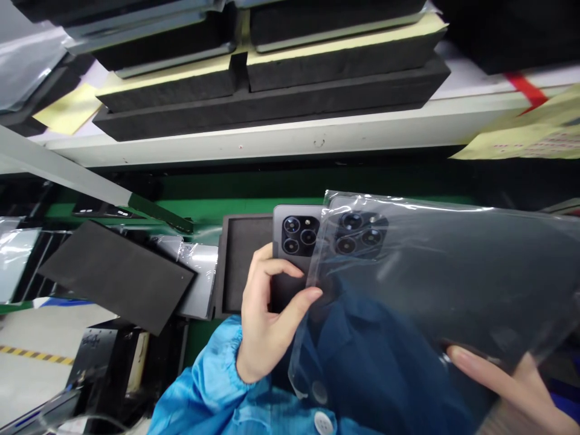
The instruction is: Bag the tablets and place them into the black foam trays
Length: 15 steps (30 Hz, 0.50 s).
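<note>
In the middle of the head view, my left hand point(267, 311) grips a dark grey tablet point(280, 219) by its left side, with the tablet's back and round-lens camera block facing me. My left thumb tip lies close to the edge of a clear plastic bag point(319, 260). Inside the bag is a second dark tablet point(408, 272), its own camera block showing through the film. My right hand point(507, 380) holds the bagged tablet by its lower right part, thumb on the face and other fingers mostly hidden. The bag overlaps the first tablet's right side.
A black foam tray point(225, 266) lies behind my left hand on a green surface. To its left, a dark board point(118, 272) leans across bagged silver tablets point(202, 278). Above, a white shelf point(272, 142) carries black foam blocks point(272, 106). A grey post point(77, 172) stands left.
</note>
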{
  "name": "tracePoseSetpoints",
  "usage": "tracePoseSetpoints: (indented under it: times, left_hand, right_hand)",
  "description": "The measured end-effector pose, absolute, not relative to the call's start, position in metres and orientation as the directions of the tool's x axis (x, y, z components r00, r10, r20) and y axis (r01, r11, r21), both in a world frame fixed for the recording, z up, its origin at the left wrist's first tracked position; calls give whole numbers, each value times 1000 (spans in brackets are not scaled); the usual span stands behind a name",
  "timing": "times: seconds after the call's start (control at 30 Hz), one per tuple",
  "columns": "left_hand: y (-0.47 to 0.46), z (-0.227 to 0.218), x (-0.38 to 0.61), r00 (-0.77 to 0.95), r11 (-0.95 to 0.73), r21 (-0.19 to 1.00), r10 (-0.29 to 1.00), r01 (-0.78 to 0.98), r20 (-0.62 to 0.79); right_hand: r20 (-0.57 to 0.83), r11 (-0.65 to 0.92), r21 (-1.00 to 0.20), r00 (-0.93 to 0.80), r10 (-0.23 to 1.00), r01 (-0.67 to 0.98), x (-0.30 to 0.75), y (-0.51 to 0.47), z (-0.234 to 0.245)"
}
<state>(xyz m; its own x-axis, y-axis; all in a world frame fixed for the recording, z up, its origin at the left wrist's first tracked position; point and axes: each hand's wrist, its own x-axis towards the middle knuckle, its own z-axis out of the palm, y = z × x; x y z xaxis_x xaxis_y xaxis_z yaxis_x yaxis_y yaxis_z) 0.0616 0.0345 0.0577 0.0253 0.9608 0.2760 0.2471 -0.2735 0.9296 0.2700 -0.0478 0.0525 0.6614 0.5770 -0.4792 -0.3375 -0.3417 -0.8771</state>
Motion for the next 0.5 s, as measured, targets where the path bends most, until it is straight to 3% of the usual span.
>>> tracePoseSetpoints:
  times: [0.17,0.27,0.37,0.5]
  left_hand:
    - [36,57,60,52,-254,930,967,266,250]
    - [37,57,60,55,-258,943,966,211,252]
    - [38,55,60,50,-309,942,951,135,305]
    - [41,55,57,119,-443,881,896,166,428]
  right_hand:
    - [-554,-384,-831,651,519,-402,272,-45,57]
    - [-581,-398,-814,602,548,-423,278,-46,53]
    - [-567,-395,-824,577,588,-406,283,-49,45]
    - [-503,-356,-864,649,571,-357,283,-51,41]
